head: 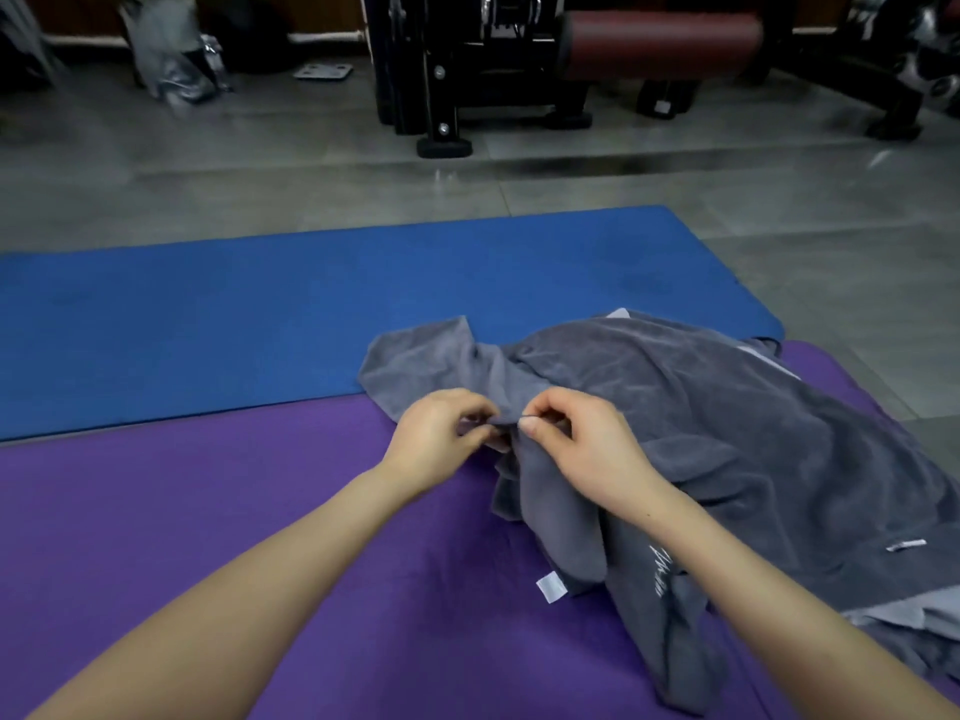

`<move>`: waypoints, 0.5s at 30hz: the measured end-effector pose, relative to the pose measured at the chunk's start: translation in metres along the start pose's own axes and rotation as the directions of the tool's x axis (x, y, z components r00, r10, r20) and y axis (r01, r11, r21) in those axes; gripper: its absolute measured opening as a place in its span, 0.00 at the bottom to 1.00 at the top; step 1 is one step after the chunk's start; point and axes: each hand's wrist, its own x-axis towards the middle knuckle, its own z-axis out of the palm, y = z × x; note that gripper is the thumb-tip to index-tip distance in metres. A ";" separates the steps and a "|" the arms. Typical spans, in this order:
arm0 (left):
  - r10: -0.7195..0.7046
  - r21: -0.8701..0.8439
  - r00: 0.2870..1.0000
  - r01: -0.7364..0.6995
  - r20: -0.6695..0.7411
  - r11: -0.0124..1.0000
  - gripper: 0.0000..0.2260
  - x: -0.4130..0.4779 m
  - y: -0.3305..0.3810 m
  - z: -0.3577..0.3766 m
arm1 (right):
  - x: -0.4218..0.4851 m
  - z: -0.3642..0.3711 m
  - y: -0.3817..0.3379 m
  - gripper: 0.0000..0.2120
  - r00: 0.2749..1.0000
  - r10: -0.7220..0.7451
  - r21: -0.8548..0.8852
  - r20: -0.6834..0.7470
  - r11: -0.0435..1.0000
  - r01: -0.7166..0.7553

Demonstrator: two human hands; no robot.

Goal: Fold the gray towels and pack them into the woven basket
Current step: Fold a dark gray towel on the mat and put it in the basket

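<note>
Hands meet at the centre of the head view, both forearms bare and reaching forward from the lower edge. Left hand [441,433] has fingers curled, pinching a raised fold of the crumpled gray terry towels [727,433]. Right hand [576,439] pinches the same fold just beside it, thumb and forefinger closed on the cloth, knuckles up. Towels lie heaped on the purple foam mat [208,511], spreading right, one corner overlapping the blue foam mat [208,314] behind. Small white tag [550,588] shows near the right forearm. Black exercise machine [467,70] stands on the gray tiled floor [675,200] beyond.
</note>
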 end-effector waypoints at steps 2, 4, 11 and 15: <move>-0.033 -0.091 0.999 0.034 0.011 0.995 0.04 -0.005 -0.009 -0.019 | 0.000 0.003 -0.015 0.03 0.999 -0.008 -0.041 0.044 0.999 0.010; -0.034 -0.135 0.999 0.037 0.024 0.990 0.03 -0.010 -0.021 -0.045 | 0.002 0.010 -0.031 0.04 0.999 -0.006 -0.091 0.052 0.996 0.011; 0.039 -0.102 0.996 -0.031 0.081 0.994 0.04 -0.028 -0.074 -0.151 | 0.005 0.064 -0.073 0.11 0.999 0.022 -0.380 -0.038 0.924 -0.035; 0.017 0.010 1.000 -0.017 0.011 1.000 0.08 -0.052 -0.116 -0.211 | 0.000 0.088 -0.094 0.13 0.959 0.187 -0.438 -0.215 0.859 -0.266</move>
